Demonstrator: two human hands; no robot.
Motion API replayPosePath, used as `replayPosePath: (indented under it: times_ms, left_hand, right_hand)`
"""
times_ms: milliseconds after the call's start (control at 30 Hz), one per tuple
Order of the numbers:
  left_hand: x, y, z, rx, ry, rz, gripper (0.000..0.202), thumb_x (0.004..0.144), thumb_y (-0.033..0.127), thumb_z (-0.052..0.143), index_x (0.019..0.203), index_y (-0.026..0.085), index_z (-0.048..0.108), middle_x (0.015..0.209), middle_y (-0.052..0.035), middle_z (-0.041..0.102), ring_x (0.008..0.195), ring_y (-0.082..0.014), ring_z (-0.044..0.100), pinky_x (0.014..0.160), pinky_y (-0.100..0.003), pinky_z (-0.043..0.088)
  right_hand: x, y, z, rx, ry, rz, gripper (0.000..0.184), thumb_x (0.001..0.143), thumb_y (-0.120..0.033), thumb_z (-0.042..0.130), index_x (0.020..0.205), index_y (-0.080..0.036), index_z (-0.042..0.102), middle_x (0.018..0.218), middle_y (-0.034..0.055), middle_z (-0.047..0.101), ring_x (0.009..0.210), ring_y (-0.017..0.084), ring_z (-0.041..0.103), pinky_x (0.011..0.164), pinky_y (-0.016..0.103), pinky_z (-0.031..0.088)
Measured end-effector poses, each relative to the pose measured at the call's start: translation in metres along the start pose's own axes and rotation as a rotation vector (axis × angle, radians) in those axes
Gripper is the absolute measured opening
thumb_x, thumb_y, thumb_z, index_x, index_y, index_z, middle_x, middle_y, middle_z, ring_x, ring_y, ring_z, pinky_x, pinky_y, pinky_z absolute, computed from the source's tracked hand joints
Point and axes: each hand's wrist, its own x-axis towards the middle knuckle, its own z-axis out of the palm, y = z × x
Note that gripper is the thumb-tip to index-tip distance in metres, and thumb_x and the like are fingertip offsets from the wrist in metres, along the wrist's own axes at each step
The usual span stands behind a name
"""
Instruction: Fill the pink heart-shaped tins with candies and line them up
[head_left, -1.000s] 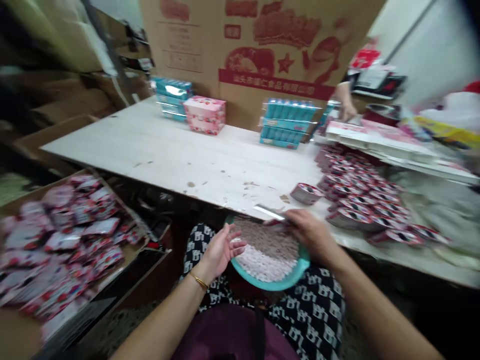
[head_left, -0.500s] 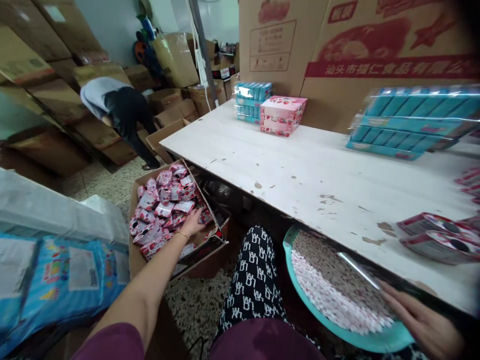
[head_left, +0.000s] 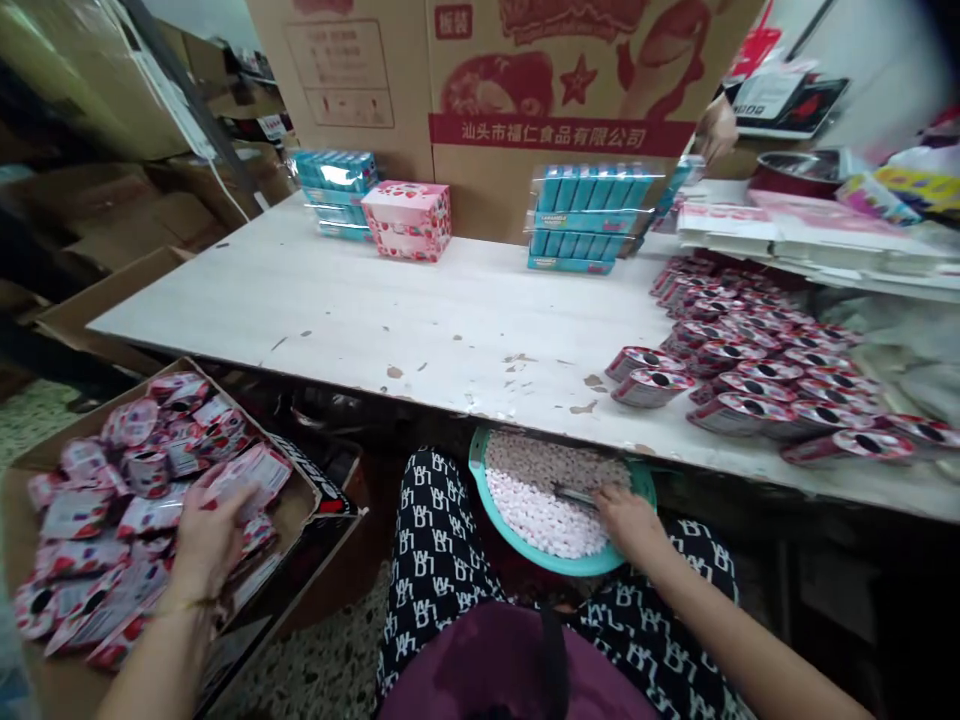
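Observation:
At the lower left, my left hand [head_left: 210, 525] is closed around a pink printed candy packet [head_left: 259, 478], lifted just above similar packets [head_left: 150, 470] in an open cardboard carton [head_left: 296, 560]. My right hand [head_left: 628, 518] grips a thin metal tool [head_left: 576, 496], its kind unclear, whose end lies in small white and pinkish candies [head_left: 540, 510]. These fill a turquoise basin [head_left: 480, 482] at my lap, partly under the table edge.
On the worn white table [head_left: 450, 320] stand upright pink packets [head_left: 742, 410] in rows at right, blue wrapped packs [head_left: 589, 215] and a pink strawberry box [head_left: 409, 220]. A large carton [head_left: 375, 100] walls the back. Another person's hand [head_left: 716, 130] shows behind it.
My view has swung right. My left hand has taken hold of a packet in the carton. My right hand has lowered the metal tool into the candies.

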Motion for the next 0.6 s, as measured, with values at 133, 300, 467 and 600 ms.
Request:
replayPosePath:
  times_ms: [133,300,467,600]
  left_hand:
    - [-0.087,0.054,0.034,-0.514,-0.433,-0.042,0.049,0.059,0.017,0.067,0.106,0.020,0.054,0.105,-0.0039,0.062,0.091,-0.0210,0.058,0.079,-0.032,0.048]
    - [-0.161,0.094,0.126,-0.560,-0.733,-0.057,0.046,0.049,0.008,0.073,0.093,0.017,0.062,0.097,-0.0076,0.064,0.089,-0.0180,0.059,0.082,-0.026,0.045]
    - [-0.176,0.095,0.182,-0.745,-0.757,-0.314,0.042,0.054,0.009,0.071,0.094,0.015,0.060,0.092,-0.0074,0.065,0.078,-0.0157,0.060,0.069,-0.024,0.049]
    - [-0.185,0.106,0.215,-0.974,-0.779,-0.736,0.024,0.070,0.017,0.060,0.095,0.014,0.059,0.087,-0.0080,0.065,0.071,-0.0156,0.062,0.062,-0.027,0.051]
  right_hand:
    - [0.030,-0.034,0.028,0.228,-0.026,0.125,0.031,0.081,-0.019,0.038,0.103,-0.017,0.059,0.092,0.0109,0.064,0.087,0.020,0.058,0.076,0.030,0.040]
    - [0.038,-0.039,0.039,0.376,0.010,0.150,0.032,0.081,-0.026,0.041,0.107,-0.019,0.056,0.094,0.0076,0.064,0.089,0.019,0.058,0.075,0.028,0.042]
    - [0.019,-0.008,0.013,0.529,0.079,0.090,0.034,0.080,-0.027,0.043,0.111,-0.018,0.054,0.103,0.0054,0.060,0.096,0.016,0.054,0.080,0.025,0.040]
    - [-0.002,0.016,-0.028,0.617,0.107,0.001,0.034,0.079,-0.025,0.045,0.111,-0.018,0.055,0.097,0.0062,0.060,0.093,0.017,0.054,0.080,0.027,0.040]
